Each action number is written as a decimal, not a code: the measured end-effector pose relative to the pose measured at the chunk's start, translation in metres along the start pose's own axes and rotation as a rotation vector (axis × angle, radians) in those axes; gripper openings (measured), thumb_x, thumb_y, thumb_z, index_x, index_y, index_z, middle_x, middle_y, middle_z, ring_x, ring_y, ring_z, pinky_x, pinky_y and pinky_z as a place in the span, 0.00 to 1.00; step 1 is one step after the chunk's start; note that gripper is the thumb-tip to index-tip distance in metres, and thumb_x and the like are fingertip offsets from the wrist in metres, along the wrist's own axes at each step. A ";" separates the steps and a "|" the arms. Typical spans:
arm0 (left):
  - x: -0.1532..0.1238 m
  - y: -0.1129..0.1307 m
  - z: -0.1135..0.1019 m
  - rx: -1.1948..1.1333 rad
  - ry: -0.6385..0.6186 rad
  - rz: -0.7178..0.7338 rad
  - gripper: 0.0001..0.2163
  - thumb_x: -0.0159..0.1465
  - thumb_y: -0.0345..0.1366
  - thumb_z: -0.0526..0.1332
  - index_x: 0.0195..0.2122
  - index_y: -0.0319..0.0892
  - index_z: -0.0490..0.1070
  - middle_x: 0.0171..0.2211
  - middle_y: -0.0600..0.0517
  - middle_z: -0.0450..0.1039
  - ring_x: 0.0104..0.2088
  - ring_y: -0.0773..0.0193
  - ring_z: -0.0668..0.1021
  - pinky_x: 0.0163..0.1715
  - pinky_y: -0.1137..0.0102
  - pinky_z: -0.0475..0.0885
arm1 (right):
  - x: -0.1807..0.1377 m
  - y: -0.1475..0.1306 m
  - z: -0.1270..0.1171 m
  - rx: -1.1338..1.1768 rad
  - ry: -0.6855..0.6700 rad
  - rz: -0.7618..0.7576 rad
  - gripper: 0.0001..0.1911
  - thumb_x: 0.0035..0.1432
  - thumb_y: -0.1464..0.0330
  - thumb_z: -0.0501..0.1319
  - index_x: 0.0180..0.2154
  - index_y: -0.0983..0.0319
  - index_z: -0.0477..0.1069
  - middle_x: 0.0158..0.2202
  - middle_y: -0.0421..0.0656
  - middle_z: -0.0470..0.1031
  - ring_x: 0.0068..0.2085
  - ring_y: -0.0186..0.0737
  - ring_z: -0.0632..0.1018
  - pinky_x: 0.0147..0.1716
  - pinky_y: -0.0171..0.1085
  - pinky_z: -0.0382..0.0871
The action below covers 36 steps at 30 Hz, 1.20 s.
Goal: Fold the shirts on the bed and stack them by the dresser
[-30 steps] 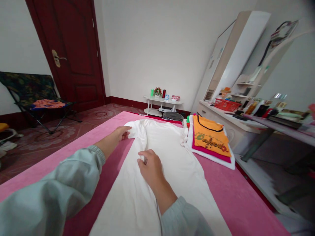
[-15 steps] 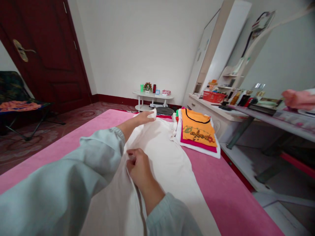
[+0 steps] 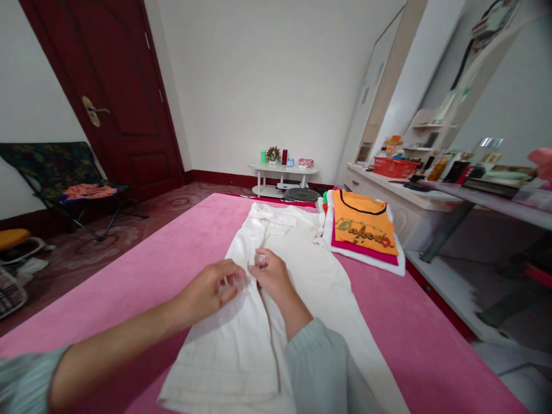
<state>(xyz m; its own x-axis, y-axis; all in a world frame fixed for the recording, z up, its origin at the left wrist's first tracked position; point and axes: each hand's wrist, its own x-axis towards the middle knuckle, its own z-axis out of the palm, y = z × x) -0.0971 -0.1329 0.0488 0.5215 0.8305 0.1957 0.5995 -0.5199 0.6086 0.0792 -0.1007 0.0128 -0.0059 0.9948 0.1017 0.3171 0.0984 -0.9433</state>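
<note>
A long white garment [image 3: 310, 276] lies spread on the pink bed cover, its left part folded over so that a long edge runs down the middle. My right hand [image 3: 271, 276] pinches that folded edge about halfway along. Just left of it, my left hand [image 3: 219, 287] is over the folded part with fingers curved and apart, holding nothing that I can see. Right of the garment's far end lies a stack of folded clothes with an orange printed top [image 3: 364, 224] uppermost.
The pink bed cover [image 3: 181, 241] surrounds the garment. To the right stands a dressing table [image 3: 405, 198] with a red basket [image 3: 394, 167] and bottles. A low white table [image 3: 284, 169] is by the far wall. At left a folding chair [image 3: 56, 172] stands near a dark red door [image 3: 116, 115].
My left hand has come back from the garment's far end to beside my right hand, letting go of the cloth. The garment's left part now lies folded over. The view has shifted left.
</note>
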 end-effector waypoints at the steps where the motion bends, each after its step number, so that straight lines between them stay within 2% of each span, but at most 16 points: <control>1: -0.019 0.010 -0.002 -0.020 -0.079 0.019 0.08 0.61 0.38 0.57 0.38 0.43 0.72 0.35 0.51 0.73 0.34 0.64 0.74 0.36 0.72 0.67 | -0.001 -0.002 -0.003 0.030 -0.054 0.037 0.31 0.45 0.67 0.63 0.53 0.61 0.66 0.28 0.37 0.70 0.23 0.31 0.71 0.26 0.32 0.68; 4: -0.064 0.035 -0.010 -0.048 -0.279 0.066 0.10 0.59 0.43 0.62 0.38 0.45 0.72 0.34 0.52 0.73 0.34 0.64 0.73 0.34 0.73 0.67 | -0.004 -0.008 -0.014 0.118 -0.274 0.123 0.41 0.44 0.68 0.65 0.60 0.57 0.57 0.29 0.35 0.68 0.19 0.27 0.67 0.19 0.30 0.64; 6: -0.082 0.045 -0.015 0.000 -0.308 0.077 0.14 0.55 0.46 0.65 0.40 0.47 0.73 0.35 0.52 0.72 0.35 0.63 0.73 0.34 0.72 0.67 | -0.006 -0.012 -0.020 0.103 -0.397 0.134 0.43 0.43 0.71 0.65 0.62 0.55 0.55 0.27 0.33 0.67 0.19 0.27 0.66 0.19 0.29 0.62; 8: -0.093 0.050 -0.015 0.063 -0.281 0.074 0.16 0.53 0.46 0.66 0.41 0.50 0.73 0.37 0.51 0.72 0.36 0.60 0.73 0.35 0.71 0.67 | -0.007 -0.015 -0.023 -0.006 -0.440 0.082 0.42 0.41 0.75 0.63 0.60 0.56 0.59 0.24 0.32 0.66 0.20 0.27 0.67 0.20 0.28 0.61; 10: -0.098 0.050 -0.012 0.103 -0.264 0.072 0.13 0.54 0.43 0.66 0.41 0.51 0.73 0.37 0.51 0.72 0.36 0.59 0.72 0.36 0.70 0.68 | -0.006 -0.016 -0.024 -0.154 -0.408 -0.013 0.36 0.39 0.79 0.61 0.54 0.58 0.68 0.22 0.32 0.65 0.21 0.27 0.66 0.21 0.28 0.59; 12: -0.099 0.047 -0.007 0.106 -0.261 0.072 0.09 0.56 0.38 0.63 0.39 0.50 0.73 0.36 0.50 0.72 0.36 0.60 0.72 0.36 0.70 0.67 | -0.005 -0.013 -0.021 -0.237 -0.346 -0.095 0.29 0.39 0.80 0.58 0.46 0.61 0.75 0.20 0.32 0.62 0.21 0.27 0.64 0.21 0.28 0.56; 15: -0.096 0.043 -0.005 -0.016 -0.272 0.043 0.04 0.60 0.36 0.59 0.35 0.47 0.72 0.33 0.51 0.72 0.34 0.63 0.73 0.35 0.72 0.67 | -0.001 -0.007 -0.017 -0.202 -0.276 -0.101 0.24 0.40 0.79 0.55 0.41 0.62 0.77 0.18 0.32 0.57 0.21 0.27 0.61 0.21 0.28 0.52; 20: -0.092 0.040 -0.026 -0.317 -0.313 -0.052 0.08 0.62 0.39 0.59 0.31 0.41 0.73 0.30 0.51 0.73 0.31 0.66 0.73 0.33 0.74 0.67 | 0.002 -0.005 -0.022 -0.127 -0.271 -0.020 0.22 0.39 0.77 0.55 0.38 0.63 0.77 0.17 0.33 0.61 0.20 0.27 0.64 0.20 0.27 0.53; 23: -0.090 0.039 -0.038 -0.335 -0.446 -0.121 0.06 0.59 0.37 0.61 0.31 0.41 0.74 0.29 0.52 0.73 0.29 0.67 0.72 0.29 0.75 0.66 | 0.000 -0.011 -0.029 -0.166 -0.397 0.163 0.21 0.39 0.77 0.55 0.38 0.63 0.75 0.15 0.34 0.65 0.17 0.31 0.68 0.18 0.28 0.59; 25: -0.085 0.040 -0.040 -0.302 -0.593 -0.155 0.04 0.56 0.34 0.62 0.30 0.42 0.76 0.26 0.54 0.73 0.25 0.69 0.71 0.25 0.76 0.64 | -0.003 -0.014 -0.033 -0.175 -0.463 0.267 0.20 0.40 0.76 0.56 0.39 0.63 0.74 0.13 0.34 0.66 0.16 0.33 0.71 0.17 0.28 0.63; 28: -0.059 0.043 -0.038 -0.237 -0.766 -0.137 0.06 0.54 0.31 0.61 0.30 0.41 0.78 0.22 0.55 0.72 0.22 0.69 0.71 0.21 0.77 0.63 | -0.005 -0.014 -0.035 -0.149 -0.482 0.295 0.15 0.44 0.74 0.57 0.38 0.63 0.72 0.12 0.35 0.67 0.15 0.31 0.71 0.16 0.27 0.64; 29: -0.045 0.043 -0.035 -0.212 -0.745 -0.109 0.07 0.55 0.30 0.60 0.31 0.41 0.78 0.22 0.55 0.73 0.23 0.68 0.72 0.20 0.78 0.63 | -0.006 -0.014 -0.034 -0.135 -0.479 0.286 0.14 0.45 0.72 0.58 0.38 0.63 0.72 0.12 0.35 0.67 0.15 0.31 0.70 0.16 0.26 0.64; 31: -0.009 0.038 -0.028 -0.146 -0.557 -0.028 0.10 0.57 0.29 0.56 0.34 0.41 0.78 0.25 0.54 0.75 0.25 0.67 0.74 0.23 0.77 0.66 | -0.006 -0.011 -0.034 -0.113 -0.466 0.275 0.12 0.48 0.70 0.58 0.37 0.63 0.71 0.12 0.34 0.67 0.14 0.30 0.69 0.15 0.26 0.63; 34: 0.047 0.013 -0.009 0.027 -0.100 0.010 0.13 0.60 0.30 0.54 0.40 0.40 0.76 0.37 0.49 0.78 0.37 0.61 0.78 0.38 0.72 0.71 | -0.004 -0.007 -0.033 -0.080 -0.464 0.288 0.12 0.49 0.67 0.58 0.37 0.63 0.71 0.11 0.34 0.66 0.13 0.29 0.68 0.14 0.25 0.62; 35: 0.063 0.001 -0.001 0.115 0.073 -0.025 0.15 0.60 0.29 0.54 0.45 0.40 0.74 0.44 0.47 0.76 0.44 0.59 0.76 0.45 0.69 0.70 | -0.003 -0.006 -0.033 -0.071 -0.468 0.298 0.12 0.50 0.66 0.58 0.37 0.63 0.71 0.11 0.34 0.66 0.13 0.30 0.68 0.14 0.25 0.61; 36: 0.075 -0.011 0.007 0.193 0.167 -0.048 0.19 0.59 0.27 0.54 0.51 0.38 0.71 0.52 0.44 0.71 0.51 0.57 0.73 0.51 0.67 0.67 | -0.003 -0.006 -0.033 -0.064 -0.469 0.308 0.12 0.50 0.65 0.58 0.37 0.64 0.71 0.11 0.34 0.66 0.12 0.30 0.68 0.14 0.26 0.61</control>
<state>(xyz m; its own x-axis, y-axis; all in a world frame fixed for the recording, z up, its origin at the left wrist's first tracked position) -0.0605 -0.0665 0.0512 0.3917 0.8683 0.3043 0.7342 -0.4943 0.4655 0.1089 -0.1049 0.0284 -0.3201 0.8841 -0.3405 0.4278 -0.1858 -0.8845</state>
